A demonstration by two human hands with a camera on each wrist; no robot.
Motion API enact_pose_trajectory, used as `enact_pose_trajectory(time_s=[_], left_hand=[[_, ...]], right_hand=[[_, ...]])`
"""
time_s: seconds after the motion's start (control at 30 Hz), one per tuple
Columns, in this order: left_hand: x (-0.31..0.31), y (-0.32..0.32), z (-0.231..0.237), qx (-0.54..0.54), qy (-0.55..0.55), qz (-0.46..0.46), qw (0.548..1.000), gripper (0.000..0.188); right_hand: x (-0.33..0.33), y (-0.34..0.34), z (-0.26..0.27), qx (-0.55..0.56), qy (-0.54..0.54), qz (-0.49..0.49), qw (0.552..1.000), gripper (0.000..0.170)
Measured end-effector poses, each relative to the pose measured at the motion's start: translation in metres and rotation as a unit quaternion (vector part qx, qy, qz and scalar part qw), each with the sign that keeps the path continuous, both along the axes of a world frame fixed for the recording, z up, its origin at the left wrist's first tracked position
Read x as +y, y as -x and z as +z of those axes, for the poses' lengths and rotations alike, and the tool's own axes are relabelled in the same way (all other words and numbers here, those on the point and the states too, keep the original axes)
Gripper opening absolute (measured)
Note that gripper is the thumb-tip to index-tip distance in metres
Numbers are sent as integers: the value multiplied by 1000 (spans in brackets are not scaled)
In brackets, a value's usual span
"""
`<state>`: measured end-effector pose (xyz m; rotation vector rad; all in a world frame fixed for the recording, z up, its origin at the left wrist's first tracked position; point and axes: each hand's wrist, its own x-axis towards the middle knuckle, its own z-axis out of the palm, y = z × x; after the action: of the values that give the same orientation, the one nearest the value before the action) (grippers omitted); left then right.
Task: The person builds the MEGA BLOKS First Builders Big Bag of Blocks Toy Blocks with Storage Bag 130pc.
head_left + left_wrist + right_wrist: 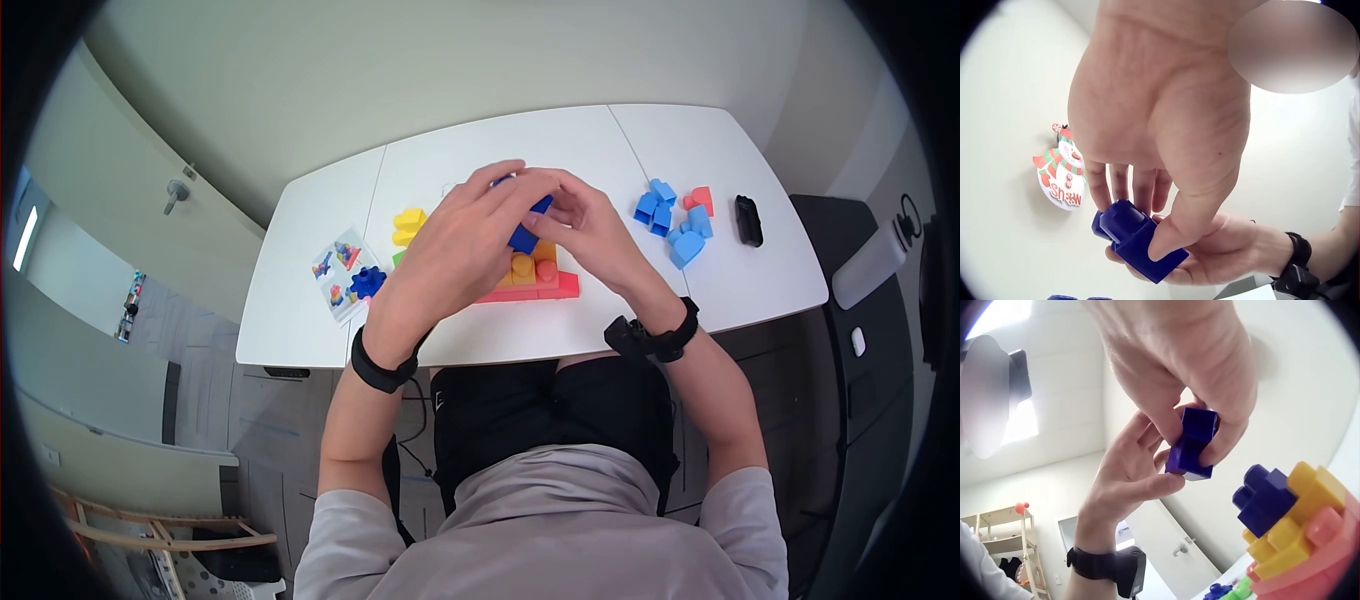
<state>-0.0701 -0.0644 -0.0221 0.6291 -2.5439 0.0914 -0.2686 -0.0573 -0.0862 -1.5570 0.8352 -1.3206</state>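
The fingers of the left hand (455, 240) and the right hand (590, 230) come together round a dark-blue block (1136, 242), raised above the tabletop (540, 140). The left thumb presses one face with other fingers behind it, while the right thumb and a finger pinch it as well. Just below the hands stands a built stack: a coral base (530, 292) carries yellow blocks (1280, 549), a coral stud piece (1325, 526) and a second blue block (1264, 500). To the left lie loose yellow pieces (408, 226) and, partly hidden by the left hand, a green piece (398, 258). A blue gear-like piece (368, 281) sits at the edge of a printed sheet (338, 296) showing coloured builds. To the right is a cluster of light-blue blocks (655, 215) with a coral block (703, 199) beside it, then a black object (748, 222). Beyond that, a dark side surface (880, 400) holds a pale bottle (872, 265) with a dark cap; its opaque wall hides the contents. Near it lies a small white object (858, 342). Farther off, a wooden rack (1004, 517) holds dark items too unclear to name.
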Motion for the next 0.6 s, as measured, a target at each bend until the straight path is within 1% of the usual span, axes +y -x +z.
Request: enact_pose_trajectory(time_s=[0.07,0.1,0.13,0.17,0.2,0.23,0.27,0.33,0.37,0.43,0.47,0.5,0.57,0.6], left_hand=[[1,-1,-3,19,13,7,1000,71],[0,-2,-5,70,18,36,997,67],[0,-4,-9,121,24,64,990,63],[0,-4,-14,123,23,63,990,63],[0,-4,-21,220,-90,79,968,60],[0,-3,-25,313,-201,94,924,56],[0,-3,-26,316,-202,94,922,56],[-2,-3,-28,334,-354,73,871,51],[-3,-4,-29,338,-354,75,869,51],[-9,-7,-32,334,-289,72,894,50],[-12,-10,-31,337,-290,75,893,50],[-15,-13,-29,331,-262,75,904,50],[-22,-19,-28,320,-215,84,919,49],[-27,-22,-30,322,-215,87,918,49]], right_hand=[[1,-1,0,-81,-37,6,996,52],[1,-1,1,-81,-38,4,996,52],[1,-3,3,-113,-36,-5,993,53],[1,-4,4,-145,-33,-15,989,54],[0,-5,4,-143,-33,-17,989,54],[0,-6,2,-152,-36,-24,987,55],[-1,-7,2,-161,-39,-30,986,56],[1,-11,2,-151,-28,-20,988,55],[2,-14,1,-145,-17,-9,989,53],[-2,-16,1,-134,-11,-2,991,52],[-4,-16,1,-126,-4,2,992,51],[-7,-15,-1,-124,-6,5,992,51],[-17,-12,-7,-58,21,-42,997,48],[-22,-11,-13,-56,21,-39,997,48]])
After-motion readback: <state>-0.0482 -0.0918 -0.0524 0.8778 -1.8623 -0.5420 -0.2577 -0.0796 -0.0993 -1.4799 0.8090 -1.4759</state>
